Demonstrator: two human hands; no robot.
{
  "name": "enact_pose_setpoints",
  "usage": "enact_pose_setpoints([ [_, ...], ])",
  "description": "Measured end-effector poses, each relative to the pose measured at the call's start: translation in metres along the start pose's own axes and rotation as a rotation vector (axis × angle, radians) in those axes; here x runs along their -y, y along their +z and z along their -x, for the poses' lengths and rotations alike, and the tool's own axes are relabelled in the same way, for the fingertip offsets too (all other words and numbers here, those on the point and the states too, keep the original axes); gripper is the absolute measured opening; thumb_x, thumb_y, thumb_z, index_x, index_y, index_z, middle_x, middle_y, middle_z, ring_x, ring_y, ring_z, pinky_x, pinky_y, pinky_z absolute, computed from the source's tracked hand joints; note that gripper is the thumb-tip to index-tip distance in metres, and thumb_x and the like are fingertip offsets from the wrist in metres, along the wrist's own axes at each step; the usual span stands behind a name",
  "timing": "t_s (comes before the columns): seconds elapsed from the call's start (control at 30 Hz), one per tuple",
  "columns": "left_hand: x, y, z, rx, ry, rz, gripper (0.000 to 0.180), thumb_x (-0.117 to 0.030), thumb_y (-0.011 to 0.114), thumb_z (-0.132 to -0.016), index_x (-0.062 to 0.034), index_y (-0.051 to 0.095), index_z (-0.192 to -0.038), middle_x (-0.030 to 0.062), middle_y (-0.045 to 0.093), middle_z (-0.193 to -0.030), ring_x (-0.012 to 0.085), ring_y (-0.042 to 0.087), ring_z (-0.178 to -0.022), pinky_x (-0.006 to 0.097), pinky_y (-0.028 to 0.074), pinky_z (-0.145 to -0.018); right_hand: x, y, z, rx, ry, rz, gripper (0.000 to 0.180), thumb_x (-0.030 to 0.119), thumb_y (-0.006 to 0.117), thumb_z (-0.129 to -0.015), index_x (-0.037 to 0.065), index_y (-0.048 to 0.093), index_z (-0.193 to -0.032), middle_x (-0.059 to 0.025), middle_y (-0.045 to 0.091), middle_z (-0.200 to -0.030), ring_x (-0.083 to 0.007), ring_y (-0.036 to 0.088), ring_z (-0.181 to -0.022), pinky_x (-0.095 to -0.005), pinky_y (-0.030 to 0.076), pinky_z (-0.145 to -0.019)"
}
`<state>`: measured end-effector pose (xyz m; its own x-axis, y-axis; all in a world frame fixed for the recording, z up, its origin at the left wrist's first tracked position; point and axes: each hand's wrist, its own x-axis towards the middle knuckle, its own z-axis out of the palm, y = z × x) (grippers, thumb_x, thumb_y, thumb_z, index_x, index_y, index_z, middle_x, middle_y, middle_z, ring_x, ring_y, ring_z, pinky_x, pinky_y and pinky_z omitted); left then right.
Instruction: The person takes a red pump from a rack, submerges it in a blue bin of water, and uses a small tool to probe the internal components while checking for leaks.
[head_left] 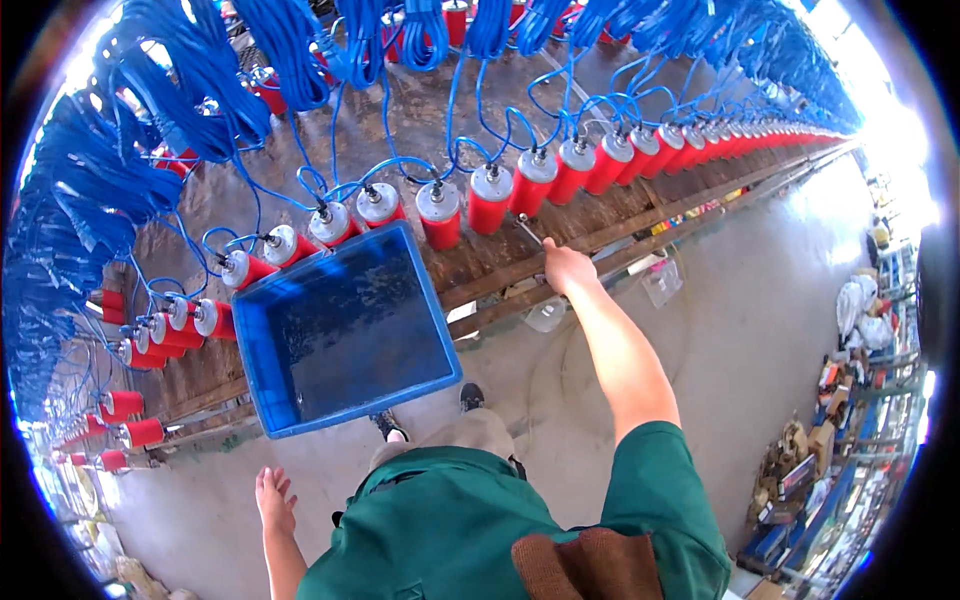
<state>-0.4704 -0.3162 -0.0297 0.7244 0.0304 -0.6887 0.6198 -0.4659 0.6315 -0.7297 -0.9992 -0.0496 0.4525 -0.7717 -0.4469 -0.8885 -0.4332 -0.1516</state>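
Observation:
My right hand (pixel 566 267) reaches out to the long wooden bench (pixel 600 225) and is closed around a slim metal tool (pixel 528 229) whose tip points toward the row of red cylinders with silver tops (pixel 490 198). Blue cables (pixel 470 110) run from each cylinder up to bundles hanging above. My left hand (pixel 275 500) hangs low at my left side, fingers spread, holding nothing. An empty blue plastic crate (pixel 345 335) rests tilted on the bench edge in front of me, between the two hands.
The cylinder row curves away left (pixel 150 340) and right (pixel 740 135) along the bench. Two clear plastic containers (pixel 660 282) lie on the concrete floor under the bench edge. Boxes and clutter (pixel 810 450) line the far right. My feet (pixel 470 398) stand by the crate.

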Motion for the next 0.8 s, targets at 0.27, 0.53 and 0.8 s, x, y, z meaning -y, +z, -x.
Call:
enact_pose_setpoints([
  [0.27, 0.048, 0.000, 0.030, -0.065, -0.124, 0.135, 0.057, -0.043, 0.049, -0.109, -0.0153, 0.036, -0.158, 0.0104, 0.053, -0.152, 0.0319, 0.048, -0.139, 0.059, 0.039, -0.108, 0.006, 0.027, -0.024, -0.184, -0.109, -0.018, 0.034, 0.033, 0.045, -0.108, 0.009, 0.055, -0.131, -0.0272, 0.052, -0.139, -0.0485, 0.068, -0.109, -0.0566, 0.057, -0.091],
  [0.53, 0.021, 0.015, 0.005, 0.006, -0.046, 0.086, 0.055, -0.039, 0.051, -0.109, -0.0134, 0.039, -0.156, 0.0088, 0.057, -0.147, 0.0286, 0.052, -0.135, 0.051, 0.044, -0.103, 0.013, 0.029, 0.013, -0.430, -0.272, -0.306, 0.042, 0.040, 0.062, -0.100, 0.003, 0.061, -0.120, -0.0262, 0.060, -0.120, -0.0491, 0.065, -0.106, -0.0558, 0.053, -0.090],
  [0.8, 0.020, 0.013, -0.013, 0.054, 0.001, 0.032, 0.062, -0.041, 0.059, -0.103, -0.0114, 0.043, -0.155, 0.0058, 0.062, -0.139, 0.0240, 0.057, -0.126, 0.047, 0.046, -0.100, 0.101, 0.068, -0.009, -0.281, -0.426, -0.194, 0.035, 0.015, 0.066, -0.091, 0.001, 0.063, -0.123, -0.0272, 0.058, -0.134, -0.0470, 0.053, -0.128, -0.0528, 0.046, -0.109],
])
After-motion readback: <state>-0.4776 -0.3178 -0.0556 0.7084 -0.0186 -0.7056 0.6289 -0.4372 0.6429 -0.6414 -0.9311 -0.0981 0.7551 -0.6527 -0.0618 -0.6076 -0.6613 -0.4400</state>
